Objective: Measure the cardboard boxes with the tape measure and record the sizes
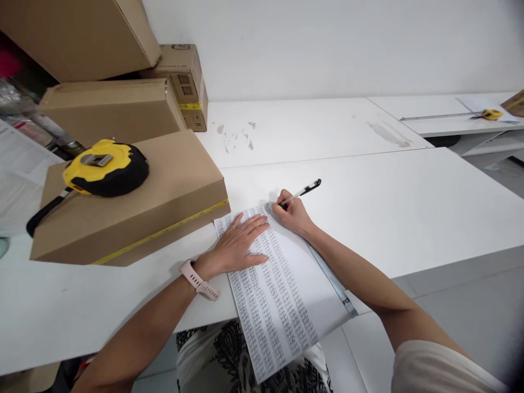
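Fingers (256,225) spread, my left grip (235,248) is pressing flat on the upper part of a printed sheet (282,305), which is lying at the near edge of the white counter (409,207) and hanging partly over it. My right grip (292,214) is pinching a pen (305,190), its tip touching the sheet's top corner. A metal ruler (331,278) is lying along the sheet's right edge, and a yellow tape measure (106,166) is sitting on a cardboard box (164,185) just left of it.

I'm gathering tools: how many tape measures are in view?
2: one tape measure atop the nearest cardboard box, left; a second tape measure on the far table, right. Others may be hidden.
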